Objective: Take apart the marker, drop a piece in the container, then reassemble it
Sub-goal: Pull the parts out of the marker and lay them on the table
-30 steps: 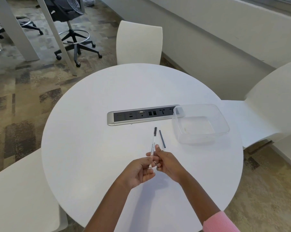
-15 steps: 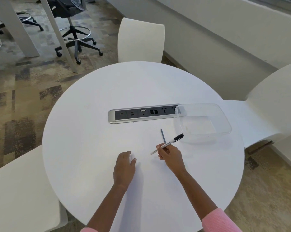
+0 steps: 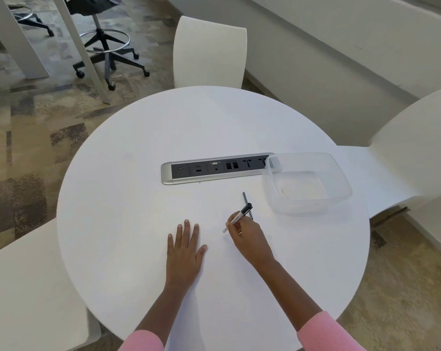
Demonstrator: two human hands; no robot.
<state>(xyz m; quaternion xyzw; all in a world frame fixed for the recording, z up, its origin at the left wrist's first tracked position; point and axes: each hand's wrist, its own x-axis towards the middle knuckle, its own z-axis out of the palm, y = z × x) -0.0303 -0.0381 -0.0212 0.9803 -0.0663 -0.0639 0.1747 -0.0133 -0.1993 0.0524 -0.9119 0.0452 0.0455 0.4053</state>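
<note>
My right hand (image 3: 247, 236) pinches the marker (image 3: 237, 217) between thumb and curled fingers, about midway between the centre of the surface (image 3: 138, 198) and its near edge, a little toward the right edge. The marker is tilted, with its black end pointing up and away toward the container (image 3: 342, 178) and its white end low by my fingers. I cannot tell whether that end touches the surface.

A thin dark piece (image 3: 244, 198) lies flat just beyond my fingers, and the marker's black end crosses in front of it. The clear container sits near the right edge, well apart from my hand. One of its far corners overlaps the end of the socket panel (image 3: 214, 169) set across the middle.

My left hand (image 3: 185, 252) rests palm down with its fingers straight and spread, holding nothing, beside my right hand. A white chair (image 3: 209, 51) stands at the far edge.
</note>
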